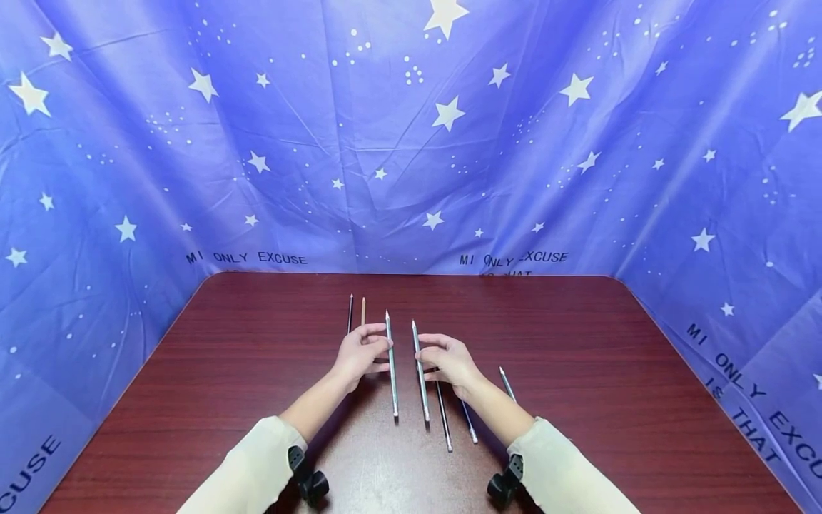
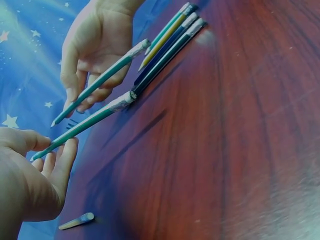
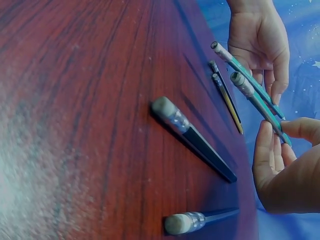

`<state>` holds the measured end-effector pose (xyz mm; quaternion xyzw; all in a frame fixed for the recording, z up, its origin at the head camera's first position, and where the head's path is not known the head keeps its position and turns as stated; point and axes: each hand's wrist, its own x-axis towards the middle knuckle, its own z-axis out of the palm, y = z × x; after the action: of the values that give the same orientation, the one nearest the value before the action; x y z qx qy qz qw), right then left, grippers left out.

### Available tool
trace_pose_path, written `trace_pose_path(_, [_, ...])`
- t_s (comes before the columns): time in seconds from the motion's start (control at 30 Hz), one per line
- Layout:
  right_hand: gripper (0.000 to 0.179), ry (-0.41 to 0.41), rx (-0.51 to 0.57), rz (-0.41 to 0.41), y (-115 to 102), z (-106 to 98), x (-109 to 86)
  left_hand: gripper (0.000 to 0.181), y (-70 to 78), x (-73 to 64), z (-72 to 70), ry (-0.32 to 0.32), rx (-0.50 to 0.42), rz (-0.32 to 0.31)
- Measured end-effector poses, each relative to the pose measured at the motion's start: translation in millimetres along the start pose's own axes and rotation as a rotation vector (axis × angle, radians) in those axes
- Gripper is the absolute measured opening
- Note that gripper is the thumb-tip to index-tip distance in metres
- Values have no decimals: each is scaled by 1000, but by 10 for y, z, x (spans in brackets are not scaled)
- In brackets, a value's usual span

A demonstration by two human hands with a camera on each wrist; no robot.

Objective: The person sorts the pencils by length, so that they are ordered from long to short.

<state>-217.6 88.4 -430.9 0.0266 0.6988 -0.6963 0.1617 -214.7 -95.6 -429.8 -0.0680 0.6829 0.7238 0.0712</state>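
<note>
My left hand (image 1: 363,357) pinches a green pencil (image 1: 392,378) between thumb and fingers, with its sharpened tip pointing away and its eraser end toward me. Across from it, my right hand (image 1: 452,363) pinches a matching green pencil (image 1: 421,385) at a similar slant. The two pencils stand side by side with a gap between them. In the left wrist view, shadows fall on the table beneath the raised left-hand pencil (image 2: 82,123). Under and beside my right hand lie a black pencil (image 1: 444,421) and a dark blue pencil (image 1: 471,426).
Beyond my left hand lie a dark pencil (image 1: 349,314) and a yellow pencil (image 1: 363,311). Another green pencil (image 1: 506,383) lies by my right forearm, with a second yellow pencil (image 2: 161,45) nearby. A starry blue cloth (image 1: 385,143) surrounds the brown table (image 1: 225,400).
</note>
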Motion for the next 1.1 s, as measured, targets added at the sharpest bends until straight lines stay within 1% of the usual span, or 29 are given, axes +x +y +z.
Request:
trace_pose_path(0.23, [45, 7, 10, -8, -52, -26, -10, 39, 79, 107, -61, 50, -1, 13])
trace_pose_path(0.6, [47, 4, 13, -9, -80, -46, -27, 40, 203, 325, -142, 109, 65, 73])
trace_pose_path(0.7, [48, 1, 17, -8, -79, -45, -22, 39, 231, 384, -159, 131, 77, 77])
trace_pose_path(0.83, [47, -5, 18, -15, -75, -45, -12, 38, 229, 474, -184, 147, 95, 71])
trace_pose_path(0.97, [47, -8, 15, -23, -83, -48, -8, 38, 206, 594, -208, 157, 99, 77])
trace_pose_path(1.1, [47, -11, 13, -24, -91, -49, -3, 38, 185, 713, -205, 156, 117, 81])
